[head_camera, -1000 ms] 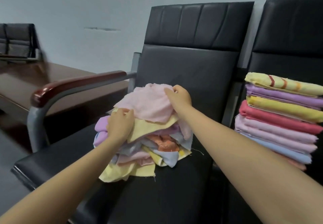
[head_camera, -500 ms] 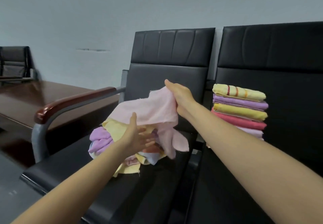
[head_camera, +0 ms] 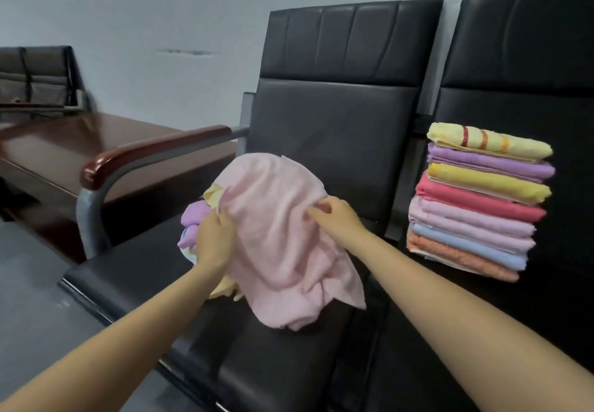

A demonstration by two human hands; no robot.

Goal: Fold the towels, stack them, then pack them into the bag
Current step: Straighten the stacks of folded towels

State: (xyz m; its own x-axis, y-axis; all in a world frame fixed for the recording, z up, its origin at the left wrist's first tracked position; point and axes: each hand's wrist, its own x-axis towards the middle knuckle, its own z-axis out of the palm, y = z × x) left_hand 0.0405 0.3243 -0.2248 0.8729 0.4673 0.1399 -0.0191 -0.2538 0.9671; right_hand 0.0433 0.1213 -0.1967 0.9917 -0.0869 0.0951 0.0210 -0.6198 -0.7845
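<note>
A person's two bare forearms reach in from the bottom of the frame toward a black leather-look seat [head_camera: 263,363] in a row of joined waiting-room chairs. The left hand [head_camera: 213,244] grips the near-left edge of a thin, crumpled pale pink cotton towel [head_camera: 283,244], while the right hand [head_camera: 337,215] pinches a bunch of the same cloth toward its right side. The pink towel now lies draped over the heap of unfolded towels [head_camera: 194,223], its lower edge spilling onto the seat in front. Half a second ago it hung lifted from the right hand with the left hand open below it; a second ago both hands were only taking hold of it on top of the heap. The change suggests the towel has been picked out and is being spread for its first fold.

Only a lilac bulge and scraps of yellow and pale blue from the heap show at the left beside the pink cloth. Behind it stands the seat's padded backrest, with a curved reddish wooden armrest [head_camera: 154,151] on a grey metal frame to the left.

On the neighbouring seat to the right, well apart from the hands, sits a neat stack of folded towels [head_camera: 479,199] in yellow, lilac, red, pink, blue and orange. A dark wooden table [head_camera: 64,151] and a further chair lie beyond, against a pale wall. No bag is in view, so folding appears well along, with packing yet to come.
</note>
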